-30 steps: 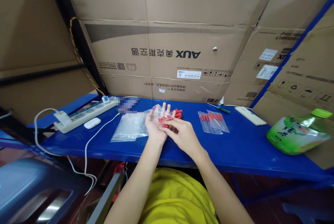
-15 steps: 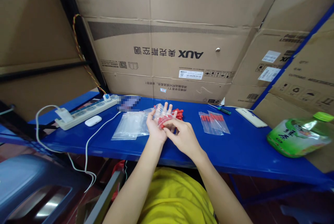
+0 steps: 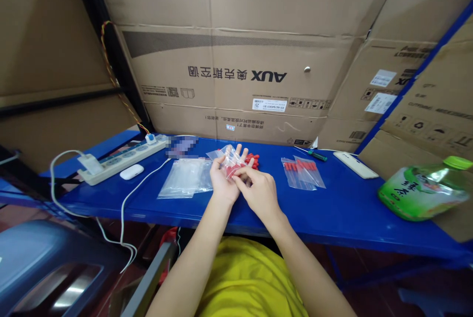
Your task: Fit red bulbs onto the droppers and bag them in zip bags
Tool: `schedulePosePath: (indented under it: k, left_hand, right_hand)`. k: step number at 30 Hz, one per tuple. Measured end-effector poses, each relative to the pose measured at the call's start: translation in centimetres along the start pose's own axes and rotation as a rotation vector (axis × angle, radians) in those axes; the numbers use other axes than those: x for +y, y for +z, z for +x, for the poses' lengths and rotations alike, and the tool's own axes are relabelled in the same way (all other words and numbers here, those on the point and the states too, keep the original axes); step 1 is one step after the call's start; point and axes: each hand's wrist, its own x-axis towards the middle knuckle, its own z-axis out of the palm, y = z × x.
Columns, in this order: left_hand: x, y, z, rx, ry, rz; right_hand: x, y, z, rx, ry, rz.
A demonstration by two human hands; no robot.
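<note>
My left hand [image 3: 224, 187] lies palm up, fingers stretched, with a clear zip bag [image 3: 229, 155] resting across it under the thumb. Several small red pieces show through the plastic near the bag's lower end. With thumb and fingertips, my right hand [image 3: 260, 190] pinches that end of the bag; the exact grip is partly hidden. Just behind the hands lies a pile of red pieces [image 3: 253, 160], partly covered. A stack of clear flat bags [image 3: 181, 179] lies left of my hands. Off to the right are two bags holding red pieces [image 3: 301, 169].
A power strip [image 3: 121, 158], a white earbud case [image 3: 132, 172] and loose cables lie at the left. Toward the right are a green-handled screwdriver [image 3: 317, 155], a white flat object [image 3: 355, 165] and a green bottle [image 3: 421, 191]. Cardboard [image 3: 236, 51] walls the blue table [image 3: 332, 213].
The bag has turned a little and spreads flatter over my left palm. My right fingertips have shifted slightly up and right along its lower end.
</note>
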Motion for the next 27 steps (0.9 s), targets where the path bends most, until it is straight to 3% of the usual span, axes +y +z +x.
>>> schedulePosePath:
  k: [7, 13, 18, 24, 27]
  left_hand:
    - [-0.1, 0.0, 0.0, -0.006, -0.04, 0.032]
    - [0.3, 0.1, 0.1, 0.016, 0.013, -0.023]
    - [0.3, 0.1, 0.1, -0.062, -0.016, -0.07]
    - [0.2, 0.2, 0.0, -0.043, -0.035, -0.078]
    - [0.1, 0.3, 0.0, -0.031, -0.037, -0.062]
  right_hand:
    - [0.0, 0.4, -0.1, 0.044, 0.073, -0.09]
    - [0.2, -0.7, 0.3, -0.076, -0.019, 0.113]
    - [1.1, -2.5, 0.9, 0.129, 0.047, 0.081]
    - [3.0, -2.5, 1.5, 0.002, 0.113, 0.305]
    - [3.3, -2.0, 1.5, 0.019, 0.118, 0.324]
